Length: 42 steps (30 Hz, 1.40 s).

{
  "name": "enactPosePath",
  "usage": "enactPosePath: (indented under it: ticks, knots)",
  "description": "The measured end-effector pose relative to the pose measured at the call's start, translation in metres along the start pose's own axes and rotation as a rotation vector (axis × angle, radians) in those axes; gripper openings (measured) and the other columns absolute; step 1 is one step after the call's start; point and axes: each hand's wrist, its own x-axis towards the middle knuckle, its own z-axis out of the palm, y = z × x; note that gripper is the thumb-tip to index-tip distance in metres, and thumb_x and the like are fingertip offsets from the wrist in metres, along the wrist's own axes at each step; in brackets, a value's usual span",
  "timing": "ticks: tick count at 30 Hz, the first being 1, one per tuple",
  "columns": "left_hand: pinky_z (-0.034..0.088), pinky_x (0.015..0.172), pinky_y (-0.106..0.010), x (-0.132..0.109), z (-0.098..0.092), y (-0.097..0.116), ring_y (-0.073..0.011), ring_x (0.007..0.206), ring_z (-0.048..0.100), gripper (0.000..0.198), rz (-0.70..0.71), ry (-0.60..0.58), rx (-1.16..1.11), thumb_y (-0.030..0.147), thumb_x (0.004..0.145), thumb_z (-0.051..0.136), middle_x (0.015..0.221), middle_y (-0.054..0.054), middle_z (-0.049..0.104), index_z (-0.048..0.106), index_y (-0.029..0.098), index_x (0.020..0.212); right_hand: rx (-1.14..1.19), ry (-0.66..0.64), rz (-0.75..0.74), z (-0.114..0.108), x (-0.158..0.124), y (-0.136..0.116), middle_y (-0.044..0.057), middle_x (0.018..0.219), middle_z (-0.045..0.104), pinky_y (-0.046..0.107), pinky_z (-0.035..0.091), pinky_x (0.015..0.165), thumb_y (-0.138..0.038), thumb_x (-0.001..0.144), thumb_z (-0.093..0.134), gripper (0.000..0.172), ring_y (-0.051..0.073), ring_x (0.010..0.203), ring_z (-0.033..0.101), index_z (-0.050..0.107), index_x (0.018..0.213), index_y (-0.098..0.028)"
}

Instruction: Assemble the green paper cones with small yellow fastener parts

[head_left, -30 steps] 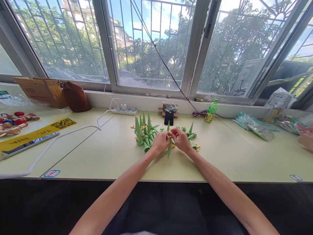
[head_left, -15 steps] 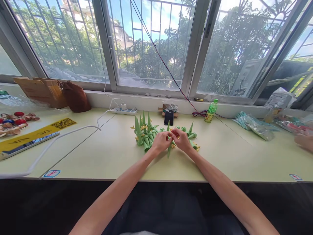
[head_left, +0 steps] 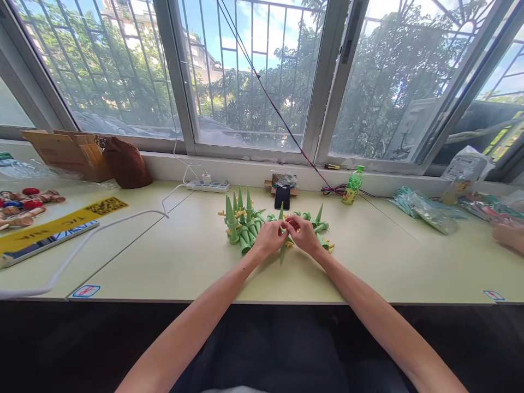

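Observation:
My left hand (head_left: 270,237) and my right hand (head_left: 302,233) meet over the table, both closed, with fingertips pinched together. Whatever sits between the fingertips is too small and covered to make out. Just under them a green pointed spike (head_left: 282,254) sticks out toward me; its upper part is hidden by the hands. Behind the fingers another green tip (head_left: 281,212) points up. To the left, several green cone-shaped spikes (head_left: 231,226) stand upright with small yellow pieces, and green tubular ones (head_left: 244,240) lie beside them. More green pieces (head_left: 323,226) lie beyond my right hand.
A black phone (head_left: 282,197) lies behind the pile. Farther back are a power strip (head_left: 208,186) and a green bottle (head_left: 353,186). A white cable (head_left: 118,217) crosses the left side. Plastic packets (head_left: 434,213) and another person's hand (head_left: 507,236) are at right.
Almost nothing differs: both hands keep the same pinched pose at the same spot. At the far right the other person's hand shifts slightly.

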Motion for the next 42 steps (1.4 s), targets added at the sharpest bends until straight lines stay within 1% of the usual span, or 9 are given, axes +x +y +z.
enactPosePath:
  ticks: [5,12,20,33,42]
  knots:
    - [0.041,0.063,-0.026,0.0002,0.0007,0.0002,-0.0163,0.068,0.06,0.019,0.017,0.001,-0.018,0.022,0.087,0.05,0.077,-0.005,0.068,0.067,0.015,0.089,0.004,0.013,-0.014,-0.0005,0.0006,0.0001,0.005,0.08,0.071,0.028,0.05,0.064,-0.033,0.089,0.052,0.016,0.017,0.065,0.064,0.061,0.09,-0.02]
    - [0.041,0.064,-0.026,0.0005,0.0026,-0.0017,-0.0166,0.07,0.06,0.02,0.022,0.006,-0.021,0.018,0.088,0.047,0.08,-0.006,0.069,0.066,0.015,0.087,0.03,0.011,0.007,-0.0006,0.0007,-0.0007,0.005,0.082,0.072,0.03,0.051,0.066,-0.033,0.089,0.053,0.015,0.018,0.068,0.066,0.061,0.09,-0.021]
    - [0.041,0.064,-0.026,0.0008,0.001,-0.0006,-0.0165,0.07,0.061,0.024,0.05,-0.003,-0.036,0.015,0.088,0.044,0.081,-0.006,0.07,0.068,0.015,0.088,0.021,0.016,0.009,-0.0012,0.0009,-0.0022,0.005,0.079,0.072,0.03,0.05,0.065,-0.034,0.089,0.052,0.016,0.018,0.065,0.064,0.061,0.091,-0.02]
    - [0.04,0.064,-0.025,0.0009,0.0022,-0.0011,-0.0154,0.068,0.059,0.021,0.059,0.007,-0.025,0.018,0.088,0.048,0.077,-0.004,0.069,0.068,0.016,0.085,0.005,0.018,0.02,-0.0024,0.0008,-0.0044,0.005,0.081,0.071,0.03,0.049,0.066,-0.035,0.089,0.051,0.018,0.018,0.067,0.063,0.06,0.089,-0.02]
    - [0.04,0.063,-0.025,0.0006,0.0019,-0.002,-0.0162,0.067,0.058,0.02,0.043,-0.045,0.006,0.022,0.087,0.049,0.076,-0.005,0.068,0.068,0.016,0.09,0.006,0.02,0.024,-0.0017,0.001,-0.0037,0.004,0.077,0.068,0.029,0.049,0.064,-0.037,0.089,0.051,0.02,0.017,0.064,0.063,0.06,0.087,-0.02]
